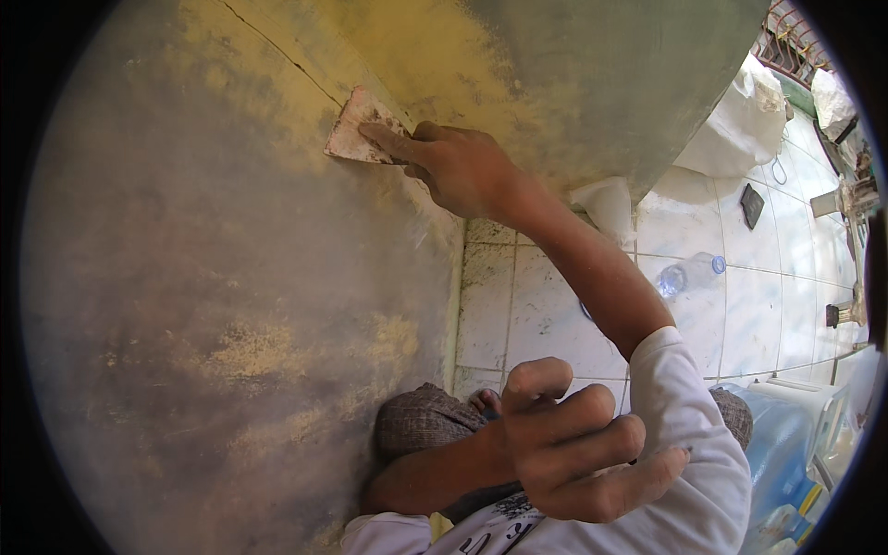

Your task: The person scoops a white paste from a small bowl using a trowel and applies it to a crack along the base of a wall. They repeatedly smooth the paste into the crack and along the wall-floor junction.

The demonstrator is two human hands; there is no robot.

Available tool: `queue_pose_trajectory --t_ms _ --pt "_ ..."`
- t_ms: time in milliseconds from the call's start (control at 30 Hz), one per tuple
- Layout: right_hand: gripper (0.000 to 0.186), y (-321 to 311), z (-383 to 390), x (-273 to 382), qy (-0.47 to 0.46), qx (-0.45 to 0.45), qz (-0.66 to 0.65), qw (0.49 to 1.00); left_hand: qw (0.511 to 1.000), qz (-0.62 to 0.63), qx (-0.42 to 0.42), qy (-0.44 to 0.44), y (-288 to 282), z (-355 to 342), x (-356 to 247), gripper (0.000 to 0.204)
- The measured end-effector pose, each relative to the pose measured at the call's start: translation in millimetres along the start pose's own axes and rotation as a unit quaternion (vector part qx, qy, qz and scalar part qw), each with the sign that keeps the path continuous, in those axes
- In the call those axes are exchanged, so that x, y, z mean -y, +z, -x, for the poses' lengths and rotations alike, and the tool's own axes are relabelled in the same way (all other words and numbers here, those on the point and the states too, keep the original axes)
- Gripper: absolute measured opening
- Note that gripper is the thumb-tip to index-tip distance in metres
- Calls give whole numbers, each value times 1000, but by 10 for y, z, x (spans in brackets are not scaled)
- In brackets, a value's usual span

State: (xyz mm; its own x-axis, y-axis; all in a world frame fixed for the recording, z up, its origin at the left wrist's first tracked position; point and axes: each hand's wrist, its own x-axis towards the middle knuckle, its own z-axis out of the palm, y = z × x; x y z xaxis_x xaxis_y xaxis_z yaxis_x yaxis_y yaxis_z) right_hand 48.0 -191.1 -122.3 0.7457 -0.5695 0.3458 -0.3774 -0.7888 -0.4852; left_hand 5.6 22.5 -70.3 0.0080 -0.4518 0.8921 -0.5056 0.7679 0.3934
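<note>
My right hand (467, 171) grips a putty knife (356, 129) with a broad, plaster-stained blade. Its index finger lies stretched along the blade, which is pressed flat to the wall (203, 231) near the inner corner. A thin dark crack (287, 60) runs down the yellow-patched wall to the blade. Closer to me, my left hand (583, 444) is raised in front of my chest, its fingers loosely bent and apart. Nothing shows in it, though its palm is hidden. The handle of the putty knife is covered by my right hand.
An adjoining greenish-yellow wall (555, 83) meets the first at the corner. Dusty white floor tiles (486, 324) hold a clear plastic bottle (689, 275) and a dark flat block (752, 205). White sacking (740, 125) lies beyond. A large blue water jug (777, 444) stands at my right.
</note>
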Motion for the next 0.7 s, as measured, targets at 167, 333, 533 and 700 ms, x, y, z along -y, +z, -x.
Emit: queue_pose_trajectory --t_ms 167,333,533,700 --pt "65 697 225 -45 80 75 -128 986 999 -34 25 -7 -45 -63 -30 33" --pt "71 1137 853 -305 145 193 -238 941 992 -41 110 -40 -1 74 38 30" --pt "70 904 582 -113 151 8 -357 922 990 -52 131 -20 33 60 58 28" --pt "65 1224 740 11 142 75 -355 921 995 -32 98 -19 151 80 100 31"
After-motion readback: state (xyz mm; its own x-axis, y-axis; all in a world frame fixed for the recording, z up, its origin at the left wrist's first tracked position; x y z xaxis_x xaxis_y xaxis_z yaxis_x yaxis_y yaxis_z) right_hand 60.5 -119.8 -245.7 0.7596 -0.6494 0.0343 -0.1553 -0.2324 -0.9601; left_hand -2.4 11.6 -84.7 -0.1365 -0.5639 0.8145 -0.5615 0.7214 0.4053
